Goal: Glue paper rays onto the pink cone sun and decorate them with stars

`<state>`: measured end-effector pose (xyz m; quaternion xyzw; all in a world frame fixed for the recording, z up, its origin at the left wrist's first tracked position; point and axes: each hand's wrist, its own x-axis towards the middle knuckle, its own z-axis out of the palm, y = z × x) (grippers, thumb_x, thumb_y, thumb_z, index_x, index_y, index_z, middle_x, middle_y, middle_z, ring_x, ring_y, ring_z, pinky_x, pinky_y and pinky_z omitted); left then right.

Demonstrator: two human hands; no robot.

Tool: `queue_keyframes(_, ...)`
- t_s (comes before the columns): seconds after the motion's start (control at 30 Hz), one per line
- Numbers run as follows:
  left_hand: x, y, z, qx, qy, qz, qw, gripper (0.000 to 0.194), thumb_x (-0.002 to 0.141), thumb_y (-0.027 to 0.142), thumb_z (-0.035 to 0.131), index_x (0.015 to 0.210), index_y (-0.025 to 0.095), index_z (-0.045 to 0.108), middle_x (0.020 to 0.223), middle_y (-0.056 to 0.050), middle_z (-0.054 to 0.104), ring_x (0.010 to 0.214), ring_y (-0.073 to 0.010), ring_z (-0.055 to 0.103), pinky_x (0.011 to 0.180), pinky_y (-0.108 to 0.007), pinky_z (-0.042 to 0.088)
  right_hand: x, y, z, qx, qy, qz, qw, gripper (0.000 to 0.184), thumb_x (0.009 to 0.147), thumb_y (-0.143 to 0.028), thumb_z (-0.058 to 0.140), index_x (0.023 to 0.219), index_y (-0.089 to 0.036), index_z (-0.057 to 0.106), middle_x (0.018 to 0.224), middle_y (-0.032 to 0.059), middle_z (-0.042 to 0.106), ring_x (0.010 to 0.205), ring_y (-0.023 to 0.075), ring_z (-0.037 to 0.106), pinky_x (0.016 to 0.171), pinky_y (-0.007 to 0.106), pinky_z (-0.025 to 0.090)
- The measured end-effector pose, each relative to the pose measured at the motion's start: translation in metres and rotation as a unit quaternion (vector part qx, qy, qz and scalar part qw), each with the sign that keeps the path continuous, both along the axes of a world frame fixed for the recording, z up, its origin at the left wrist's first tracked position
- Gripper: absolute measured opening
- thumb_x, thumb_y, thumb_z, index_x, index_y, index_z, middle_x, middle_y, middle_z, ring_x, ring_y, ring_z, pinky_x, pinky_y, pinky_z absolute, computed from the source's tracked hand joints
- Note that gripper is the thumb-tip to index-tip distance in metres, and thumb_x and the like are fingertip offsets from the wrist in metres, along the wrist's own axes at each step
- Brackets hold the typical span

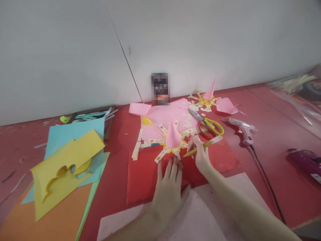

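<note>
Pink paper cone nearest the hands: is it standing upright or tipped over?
Upright. The pink paper cone points its tip upward, and its wide end sits on the yellow paper flower.

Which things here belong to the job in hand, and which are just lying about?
In the job, it seems:
pen, in the right hand
pink cone with strips, at the left hand's fingertips
red sheet, under the left hand

Lying about, apparently:
scissors
glue gun
cut yellow sheet
second pink cone
</note>
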<state>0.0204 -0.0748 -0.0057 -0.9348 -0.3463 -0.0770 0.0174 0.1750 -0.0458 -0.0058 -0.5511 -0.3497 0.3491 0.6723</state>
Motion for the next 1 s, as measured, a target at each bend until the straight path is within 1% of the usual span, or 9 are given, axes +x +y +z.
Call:
queue_keyframes(0.1, 0.000, 0.000, 0.000, 0.006, 0.004, -0.005, 1.000, 0.056, 0.088, 0.047, 0.033, 0.126, 0.008, 0.047, 0.134, -0.015, 0.047, 0.121, -0.0312, 0.044, 0.100, -0.054, 0.033, -0.001, 0.000, 0.004, -0.020, 0.018, 0.009, 1.000, 0.057, 0.081, -0.063, 0.035, 0.046, -0.020, 0.046, 0.042, -0.0021, 0.040, 0.037, 0.0073, 0.032, 0.034, 0.022, 0.021)
queue_keyframes(0.2, 0.000, 0.000, -0.001, 0.003, 0.004, -0.004, 1.000, 0.057, 0.088, 0.047, 0.033, 0.127, 0.008, 0.047, 0.134, -0.014, 0.047, 0.123, -0.0296, 0.043, 0.101, -0.049, 0.035, -0.002, 0.000, 0.007, -0.034, 0.028, 0.028, 0.999, 0.060, 0.079, -0.068, 0.033, 0.046, -0.020, 0.046, 0.042, -0.0015, 0.041, 0.037, 0.0076, 0.034, 0.033, 0.022, 0.020)
queue_keyframes(0.3, 0.000, 0.000, -0.002, 0.002, 0.003, -0.005, 1.000, 0.056, 0.088, 0.046, 0.033, 0.127, 0.008, 0.047, 0.135, -0.014, 0.046, 0.123, -0.0293, 0.042, 0.101, -0.048, 0.035, -0.002, 0.003, 0.006, -0.038, 0.014, 0.052, 0.998, 0.057, 0.079, -0.067, 0.034, 0.050, -0.020, 0.047, 0.037, -0.0041, 0.038, 0.029, 0.0063, 0.029, 0.032, 0.022, 0.018)
queue_keyframes(0.37, -0.001, 0.001, -0.003, 0.005, 0.000, -0.006, 1.000, 0.056, 0.088, 0.046, 0.034, 0.126, 0.008, 0.048, 0.134, -0.014, 0.047, 0.122, -0.0295, 0.043, 0.101, -0.048, 0.034, -0.001, 0.005, 0.004, -0.047, -0.001, 0.071, 0.996, 0.053, 0.080, -0.065, 0.037, 0.052, -0.020, 0.046, 0.035, -0.0057, 0.036, 0.027, 0.0060, 0.027, 0.031, 0.022, 0.017)
queue_keyframes(0.47, -0.001, 0.001, -0.004, 0.006, -0.004, -0.006, 1.000, 0.055, 0.087, 0.046, 0.035, 0.125, 0.009, 0.050, 0.132, -0.014, 0.049, 0.120, -0.0294, 0.044, 0.101, -0.048, 0.034, 0.000, 0.008, 0.000, -0.059, -0.042, 0.099, 0.992, 0.042, 0.079, -0.055, 0.050, 0.056, -0.021, 0.043, 0.036, -0.0067, 0.040, 0.030, 0.0070, 0.035, 0.035, 0.021, 0.025)
queue_keyframes(0.57, -0.001, 0.001, -0.005, 0.007, -0.004, -0.006, 1.000, 0.054, 0.087, 0.046, 0.034, 0.124, 0.009, 0.050, 0.132, -0.014, 0.049, 0.120, -0.0297, 0.044, 0.100, -0.048, 0.035, 0.000, 0.010, -0.003, -0.055, -0.072, 0.095, 0.991, 0.034, 0.075, -0.044, 0.061, 0.061, -0.021, 0.040, 0.040, -0.0078, 0.044, 0.035, 0.0080, 0.042, 0.040, 0.020, 0.031)
queue_keyframes(0.67, 0.000, 0.001, -0.004, 0.011, -0.006, -0.007, 1.000, 0.055, 0.088, 0.047, 0.034, 0.123, 0.008, 0.051, 0.132, -0.015, 0.049, 0.120, -0.0298, 0.044, 0.100, -0.048, 0.035, -0.001, 0.010, -0.003, -0.056, -0.074, 0.085, 0.992, 0.030, 0.074, -0.041, 0.060, 0.064, -0.023, 0.038, 0.041, -0.0088, 0.044, 0.036, 0.0091, 0.044, 0.041, 0.021, 0.032)
queue_keyframes(0.83, 0.000, 0.000, -0.002, 0.006, -0.003, -0.004, 1.000, 0.056, 0.087, 0.047, 0.034, 0.124, 0.008, 0.050, 0.131, -0.014, 0.050, 0.119, -0.0300, 0.046, 0.100, -0.047, 0.036, -0.002, 0.010, -0.002, -0.063, -0.123, 0.096, 0.986, 0.028, 0.075, -0.036, 0.055, 0.060, -0.023, 0.036, 0.041, -0.0080, 0.045, 0.037, 0.0099, 0.045, 0.041, 0.022, 0.032)
queue_keyframes(1.0, 0.001, 0.001, -0.002, 0.003, 0.003, -0.003, 1.000, 0.055, 0.087, 0.047, 0.034, 0.123, 0.009, 0.051, 0.131, -0.014, 0.050, 0.119, -0.0306, 0.046, 0.099, -0.048, 0.037, -0.001, 0.009, 0.000, -0.073, -0.141, 0.090, 0.983, 0.025, 0.074, -0.032, 0.053, 0.059, -0.023, 0.035, 0.041, -0.0081, 0.045, 0.038, 0.0099, 0.045, 0.042, 0.021, 0.032)
